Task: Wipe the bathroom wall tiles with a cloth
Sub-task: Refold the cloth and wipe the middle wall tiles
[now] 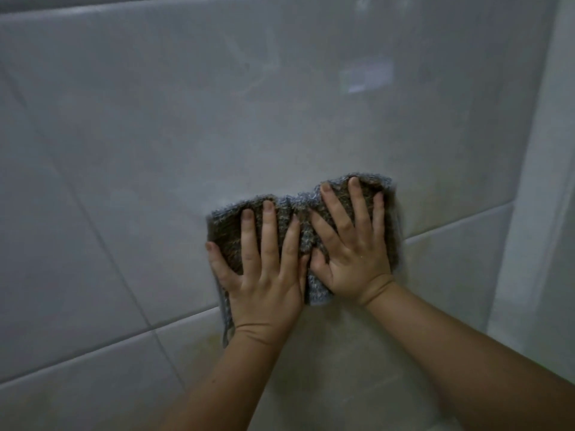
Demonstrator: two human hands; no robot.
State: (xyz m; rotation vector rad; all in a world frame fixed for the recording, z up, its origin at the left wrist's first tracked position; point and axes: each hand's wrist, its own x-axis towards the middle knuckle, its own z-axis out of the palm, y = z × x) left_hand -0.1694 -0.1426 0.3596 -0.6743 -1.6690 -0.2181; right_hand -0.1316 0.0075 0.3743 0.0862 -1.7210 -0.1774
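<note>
A grey-brown knitted cloth is spread against the glossy pale grey wall tiles. My left hand lies flat on the cloth's left half, fingers spread and pointing up. My right hand presses flat on the cloth's right half, fingers also spread. The two hands touch near the thumbs, and most of the cloth is covered by them. A strip of cloth hangs below my left wrist. The cloth sits just above a grout line.
Large tiles fill the view, split by pale grout lines running diagonally. A lighter vertical wall corner or edge strip stands at the right. A window reflection shows on the tile above the cloth.
</note>
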